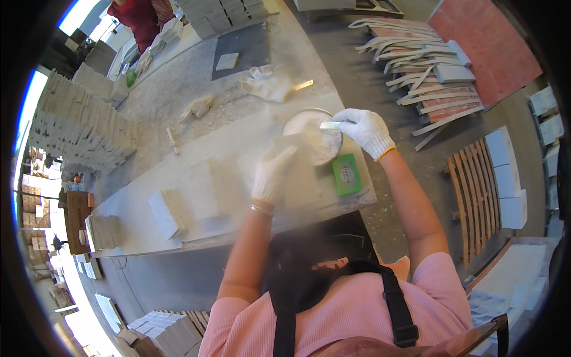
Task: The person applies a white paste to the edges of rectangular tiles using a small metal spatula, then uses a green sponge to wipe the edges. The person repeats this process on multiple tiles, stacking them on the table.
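My right hand [364, 132], in a white knit glove with a yellow cuff, pinches a short flat blade [329, 125] above a round metal-rimmed bowl [335, 156] of white powder or paste. Left of the bowl is my gloved left hand [269, 178], smeared by motion. It appears closed on a thin beige tile [286, 141], whose edges are blurred. Just below the bowl lies a bright green box [347, 174] with a pale round patch. Stacked pale tiles [168, 211] stand on the worktable [238, 220], left of my left hand.
A pair of white gloves [264, 82], a flat metal strip [304, 85] and a dark mat [250, 44] with one tile lie farther up the table. Tall tile stacks [83, 122] line the left. Wooden pallets [476, 193] stand right. A person in red [140, 24] is at the far left.
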Tool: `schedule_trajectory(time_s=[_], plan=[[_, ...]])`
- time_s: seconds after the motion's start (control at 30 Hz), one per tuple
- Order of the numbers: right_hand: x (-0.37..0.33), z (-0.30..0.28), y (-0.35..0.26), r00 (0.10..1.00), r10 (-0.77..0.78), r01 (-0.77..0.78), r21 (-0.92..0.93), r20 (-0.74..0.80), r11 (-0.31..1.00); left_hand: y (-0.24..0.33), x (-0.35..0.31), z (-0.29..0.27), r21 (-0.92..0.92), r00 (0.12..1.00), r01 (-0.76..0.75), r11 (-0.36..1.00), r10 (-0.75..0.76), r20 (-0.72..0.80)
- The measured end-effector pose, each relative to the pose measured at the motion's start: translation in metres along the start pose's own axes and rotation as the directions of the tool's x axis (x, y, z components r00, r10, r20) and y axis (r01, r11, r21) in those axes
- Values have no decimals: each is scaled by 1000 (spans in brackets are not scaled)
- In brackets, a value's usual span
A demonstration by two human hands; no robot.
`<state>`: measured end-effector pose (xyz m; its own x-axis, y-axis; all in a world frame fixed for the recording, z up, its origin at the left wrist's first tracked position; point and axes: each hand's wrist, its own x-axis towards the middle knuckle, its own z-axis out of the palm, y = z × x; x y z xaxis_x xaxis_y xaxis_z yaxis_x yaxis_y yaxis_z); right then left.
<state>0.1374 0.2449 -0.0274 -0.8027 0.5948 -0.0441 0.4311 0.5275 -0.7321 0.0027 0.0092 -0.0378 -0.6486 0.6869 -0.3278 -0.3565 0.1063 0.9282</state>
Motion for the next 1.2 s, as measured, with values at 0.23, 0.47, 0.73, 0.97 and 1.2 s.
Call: schedule_trajectory(time_s=[0.23,0.47,0.73,0.97,1.2], plan=[[-2,14,0,990,67,-114,415,126,903,-1,2,2,8,1000,-14,1000,14,3],[-6,6,-20,999,-4,-21,567,43,823,-2,2,5,-36,1000,-13,999,14,3],[-24,5,-34,939,-260,252,-67,-223,966,-9,4,2,16,998,-27,1000,26,52],[-36,2,-23,907,-321,265,-221,-272,938,3,2,6,18,998,-61,998,61,5],[-53,4,-13,932,-243,206,-157,-270,966,22,25,14,807,796,-490,329,546,260]])
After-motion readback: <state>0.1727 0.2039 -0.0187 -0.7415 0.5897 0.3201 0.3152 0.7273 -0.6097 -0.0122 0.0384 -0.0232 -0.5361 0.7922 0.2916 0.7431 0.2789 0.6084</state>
